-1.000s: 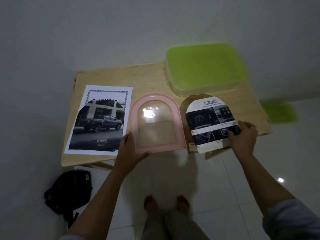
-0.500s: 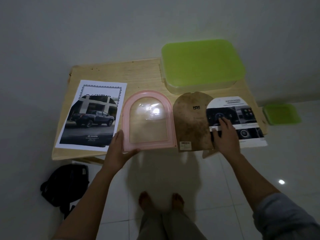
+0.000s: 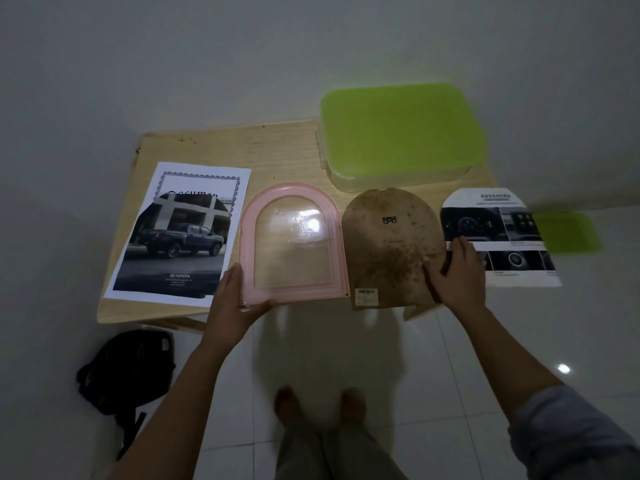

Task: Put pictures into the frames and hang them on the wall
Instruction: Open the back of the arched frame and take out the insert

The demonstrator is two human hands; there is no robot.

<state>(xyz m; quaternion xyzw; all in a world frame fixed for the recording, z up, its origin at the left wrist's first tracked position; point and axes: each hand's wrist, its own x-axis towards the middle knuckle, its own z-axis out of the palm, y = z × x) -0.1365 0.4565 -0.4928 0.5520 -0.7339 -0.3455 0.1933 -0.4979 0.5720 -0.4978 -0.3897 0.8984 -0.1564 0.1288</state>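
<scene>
A black bag (image 3: 128, 372) sits on the floor at lower left, below the near corner of the wooden worktop (image 3: 207, 140). On the worktop's left side a truck print (image 3: 180, 233) lies flat. Just right of it, the left hand (image 3: 235, 303) is clamped on the lower left corner of the pink arched frame (image 3: 294, 247), thumb on the rim and fingers under the bottom edge. That edge pokes past the worktop's near edge. The frame is empty, its clear pane showing a glare spot. Next to it lies the brown backing board (image 3: 391, 247), its lower end also hanging over the edge. The right hand (image 3: 457, 275) sits where the board meets the arch-cut picture (image 3: 502, 237), thumb on the board and fingers on the picture's left edge. I cannot tell whether it pinches the board or only presses. The picture looks to hang off the worktop's right side, with a green lid (image 3: 568, 233) on the floor beyond. A green-lidded box (image 3: 401, 129) fills the upper right of the worktop. The risks, as I judge them, come from these overhangs. A nudge from the right hand could slide the picture or board onto the floor. Lifting the frame by one corner could tip a loose pane out. Fingers dragging on the picture may crease it, and the dim light makes lining up the arches harder.
</scene>
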